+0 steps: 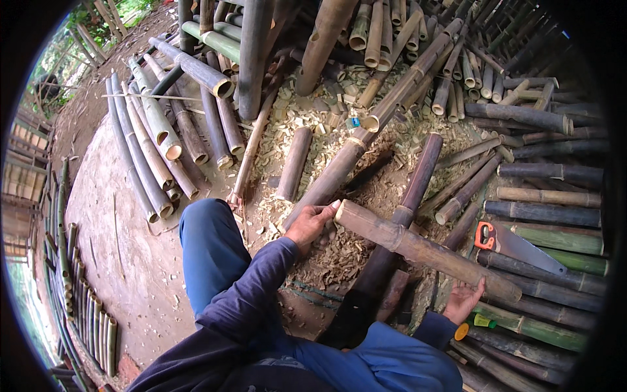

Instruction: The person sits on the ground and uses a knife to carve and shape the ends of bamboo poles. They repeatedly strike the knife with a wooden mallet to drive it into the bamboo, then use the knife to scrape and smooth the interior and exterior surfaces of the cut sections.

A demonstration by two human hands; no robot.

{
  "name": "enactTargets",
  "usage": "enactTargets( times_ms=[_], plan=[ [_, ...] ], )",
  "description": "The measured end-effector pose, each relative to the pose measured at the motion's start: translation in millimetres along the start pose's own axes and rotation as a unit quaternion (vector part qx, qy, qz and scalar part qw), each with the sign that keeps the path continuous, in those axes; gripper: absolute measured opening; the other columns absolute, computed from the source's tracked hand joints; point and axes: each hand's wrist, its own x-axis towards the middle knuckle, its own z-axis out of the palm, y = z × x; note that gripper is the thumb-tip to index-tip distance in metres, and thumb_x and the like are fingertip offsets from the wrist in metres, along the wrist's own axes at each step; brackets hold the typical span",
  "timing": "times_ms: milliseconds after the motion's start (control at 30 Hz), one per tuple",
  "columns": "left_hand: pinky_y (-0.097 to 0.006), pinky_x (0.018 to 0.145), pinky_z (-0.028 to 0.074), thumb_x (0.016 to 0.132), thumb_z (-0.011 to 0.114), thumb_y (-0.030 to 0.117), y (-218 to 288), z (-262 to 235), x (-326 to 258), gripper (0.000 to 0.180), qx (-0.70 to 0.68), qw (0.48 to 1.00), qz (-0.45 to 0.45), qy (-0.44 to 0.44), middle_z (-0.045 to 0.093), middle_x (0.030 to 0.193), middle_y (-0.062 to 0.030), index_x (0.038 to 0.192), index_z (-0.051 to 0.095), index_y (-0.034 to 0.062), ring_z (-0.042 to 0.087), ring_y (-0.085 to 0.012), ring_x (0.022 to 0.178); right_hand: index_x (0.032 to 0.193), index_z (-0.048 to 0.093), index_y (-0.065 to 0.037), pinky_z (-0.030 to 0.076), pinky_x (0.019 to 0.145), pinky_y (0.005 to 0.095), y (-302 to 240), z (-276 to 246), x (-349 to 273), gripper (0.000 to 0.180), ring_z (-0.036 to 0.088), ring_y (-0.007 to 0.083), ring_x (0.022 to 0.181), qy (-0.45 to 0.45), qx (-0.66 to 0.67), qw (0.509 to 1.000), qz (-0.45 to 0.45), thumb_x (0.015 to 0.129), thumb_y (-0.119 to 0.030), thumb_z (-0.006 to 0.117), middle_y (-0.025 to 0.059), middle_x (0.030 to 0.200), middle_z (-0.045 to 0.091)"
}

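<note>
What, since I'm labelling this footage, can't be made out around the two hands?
All in the head view:
Left hand: its palm, hidden by the back of the hand.
Bamboo piece: its underside, hidden by its own upper surface; its right end face, turned away.
Right sleeve: partly hidden by the blue trouser leg.
Saw: its teeth, too small to count.
Yellow-green object: too small to identify.

Long sleeves (pixel 251 281) — dark navy, blue trousers (pixel 210 251)
</note>
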Motion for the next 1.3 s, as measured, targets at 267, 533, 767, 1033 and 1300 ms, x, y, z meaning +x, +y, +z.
enactTargets(
  times_ms=[267, 533, 767, 1033, 1300],
  plan=[
    [-0.026, 0.041, 0.04, 0.107, 0.057, 0.035, -10, 1, 5, 0.035, -0.053, 0.997, 0.052, -0.03, 0.067, 0.069, -0.0067, 0.116, 0.069, 0.0038, 0.054, -0.0106, 0.046, 0.139, 0.053, -0.009, 0.036, 0.118, 0.0524, -3, -15, 2, 0.057, 0.053, 0.0275, 0.135, -0.042, 0.058, 0.997, -0.019, 0.091, -0.03, 0.074, 0.0128, 0.145, 0.056],
    [-0.024, 0.047, 0.046, 0.109, 0.052, 0.023, -9, -1, 7, 0.03, -0.079, 0.992, 0.074, -0.061, 0.071, 0.075, -0.0068, 0.129, 0.065, 0.0034, 0.059, -0.0101, 0.052, 0.154, 0.04, -0.007, 0.03, 0.123, 0.053, -6, -1, -16, 0.072, 0.047, 0.0287, 0.142, -0.137, 0.135, 0.981, -0.031, 0.087, -0.018, 0.067, 0.0154, 0.157, 0.047],
    [-0.023, 0.049, 0.048, 0.107, 0.053, 0.017, -11, -3, 8, 0.033, -0.102, 0.99, 0.066, -0.072, 0.072, 0.08, -0.0077, 0.136, 0.061, 0.0029, 0.06, -0.0102, 0.055, 0.151, 0.044, -0.003, 0.027, 0.125, 0.0529, 2, -7, -13, 0.071, 0.043, 0.0286, 0.146, -0.18, 0.142, 0.972, -0.042, 0.085, -0.019, 0.065, 0.0138, 0.157, 0.046],
    [-0.022, 0.055, 0.052, 0.101, 0.053, 0.001, -11, 0, 10, 0.037, -0.128, 0.987, 0.074, -0.064, 0.075, 0.098, -0.0034, 0.136, 0.065, 0.0053, 0.064, -0.0083, 0.065, 0.149, 0.046, 0.001, 0.025, 0.126, 0.0485, 4, -23, -3, 0.071, 0.042, 0.0315, 0.145, -0.332, 0.179, 0.925, -0.048, 0.081, -0.013, 0.062, 0.0124, 0.152, 0.05],
    [-0.025, 0.082, 0.055, 0.095, 0.053, -0.005, -13, -1, 10, 0.041, -0.031, 0.981, 0.175, -0.082, 0.074, 0.114, -0.0022, 0.132, 0.069, 0.0046, 0.067, -0.0097, 0.093, 0.15, 0.042, 0.004, 0.022, 0.128, 0.0468, 6, -23, -3, 0.076, 0.039, 0.0324, 0.147, -0.284, 0.183, 0.939, -0.06, 0.077, -0.002, 0.063, 0.0153, 0.153, 0.047]
  ],
)
